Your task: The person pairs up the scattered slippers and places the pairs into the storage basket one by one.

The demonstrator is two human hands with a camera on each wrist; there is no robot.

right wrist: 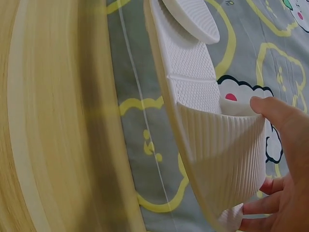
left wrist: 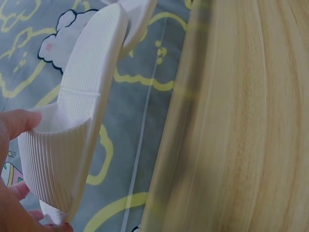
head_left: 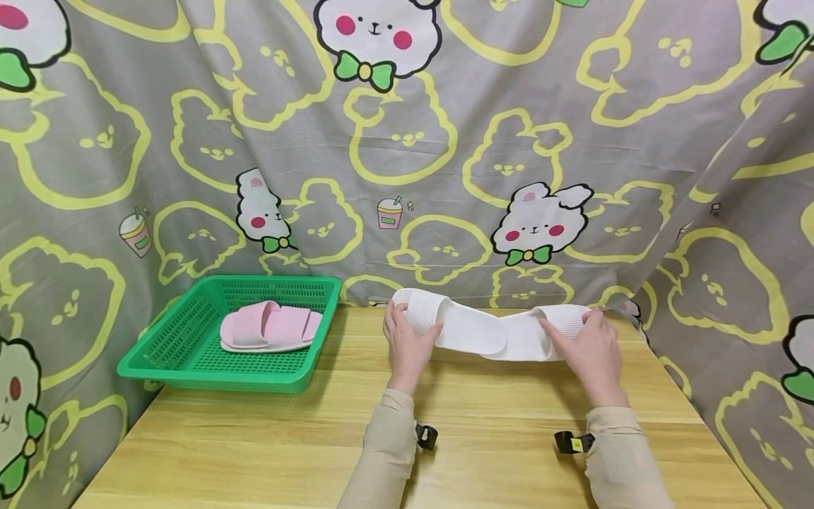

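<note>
Step prob. handling a pair: L hand (head_left: 408, 346) grips white ribbed-strap slipper (head_left: 470, 330), R hand (head_left: 591, 353) matching white slipper (head_left: 526, 338), over far light-wood tabletop (head_left: 496, 424), right of green plastic basket (head_left: 210, 382). Next prob. needs level two-handed control.

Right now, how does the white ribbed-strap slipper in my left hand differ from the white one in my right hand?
The left white ribbed-strap slipper points its strap end left; the right white ribbed-strap slipper points right. In the head view, the left slipper's heel overlaps in front; the right slipper's is partly covered. Both have broad straps.
</note>
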